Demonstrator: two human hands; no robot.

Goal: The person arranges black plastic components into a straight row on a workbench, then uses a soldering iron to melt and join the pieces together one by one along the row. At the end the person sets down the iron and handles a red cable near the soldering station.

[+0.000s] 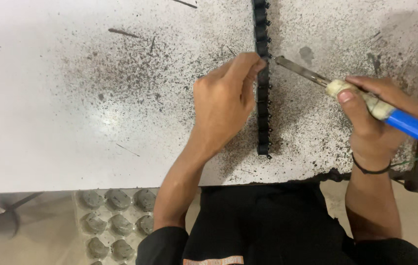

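Both hands worked over the worktop (pixel 71 98), a broad white slab peppered with black specks and scorch marks that were thickest around its middle and toward its near edge. Left hand (pixel 223 100) reached in from the near edge, its fingers curled and its fingertips (pixel 255 63) pinched down on a strip (pixel 263 78) of small black parts, pressing it against the slab. That strip ran in a straight line from the far edge toward the near edge, right of the worktop's middle, and stopped short of the near edge; tiny pins stuck out along its right side. Right hand (pixel 376 115) was closed around an iron (pixel 366 100), gripping the pale taped part of its handle with the thumb laid on top, while the blue end of the handle stuck out toward the right edge. The metal shaft of the iron slanted up and left, and its tip (pixel 278 60) sat just beside the strip, close to the left fingertips; whether it touched a pin could not be told. A thin black band (pixel 371 169) circled the right wrist. Below the near edge, at the lower left, a clear tray (pixel 113 221) held rows of small grey lumps in its pockets.
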